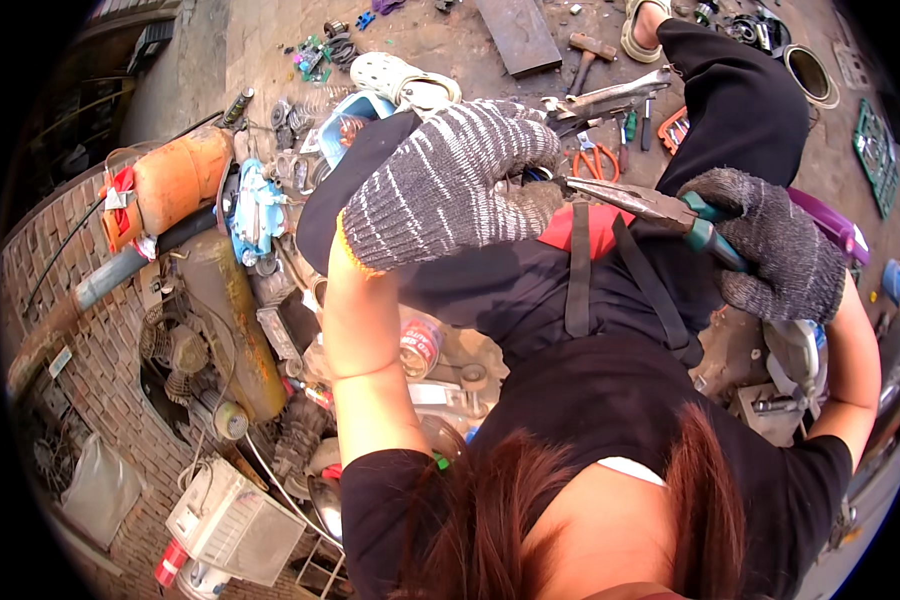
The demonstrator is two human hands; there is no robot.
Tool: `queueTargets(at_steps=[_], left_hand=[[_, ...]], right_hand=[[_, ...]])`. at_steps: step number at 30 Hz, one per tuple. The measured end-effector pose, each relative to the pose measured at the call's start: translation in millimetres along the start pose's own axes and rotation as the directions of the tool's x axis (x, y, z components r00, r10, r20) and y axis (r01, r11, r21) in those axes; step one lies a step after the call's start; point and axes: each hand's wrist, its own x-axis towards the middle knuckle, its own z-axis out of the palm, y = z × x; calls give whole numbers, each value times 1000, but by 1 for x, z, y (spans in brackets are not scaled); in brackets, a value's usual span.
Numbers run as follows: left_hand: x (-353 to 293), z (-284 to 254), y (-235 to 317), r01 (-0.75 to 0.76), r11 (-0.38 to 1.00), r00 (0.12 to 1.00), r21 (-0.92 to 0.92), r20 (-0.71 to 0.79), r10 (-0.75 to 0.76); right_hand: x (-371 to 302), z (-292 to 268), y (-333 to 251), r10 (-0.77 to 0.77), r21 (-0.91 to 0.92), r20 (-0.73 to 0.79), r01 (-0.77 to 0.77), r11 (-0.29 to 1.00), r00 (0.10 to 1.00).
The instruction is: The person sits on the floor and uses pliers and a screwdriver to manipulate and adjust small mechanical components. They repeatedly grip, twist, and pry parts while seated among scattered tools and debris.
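At two o'clock in view, the right hand [778, 240] has its grip clamped on the pliers [660, 208], their nose pointing to ten o'clock. At twelve, the left hand [460, 180] has its grip closed round a small, mostly hidden part [537, 175] beside the pliers' tip; a hammer [586, 56] lies at eleven o'clock from the pliers.

Cluttered workshop, pliers [673, 214], hammer [592, 47], orange gas cylinder [182, 178], scattered metal parts [342, 50]
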Motion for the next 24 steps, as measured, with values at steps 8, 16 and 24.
queueTargets(at_steps=[8, 16, 24], left_hand=[[16, 8, -20, -54, 986, 991, -160, 109, 72], [16, 11, -35, -36, 968, 960, -248, 262, 103], [26, 8, -37, -37, 964, 953, -264, 282, 114]], right_hand=[[-5, -1, 3, 73, -27, 35, -73, 997, 997], [5, 0, 7, 88, -27, 111, -85, 996, 990], [2, -2, 11, 88, 68, 94, -95, 993, 992]])
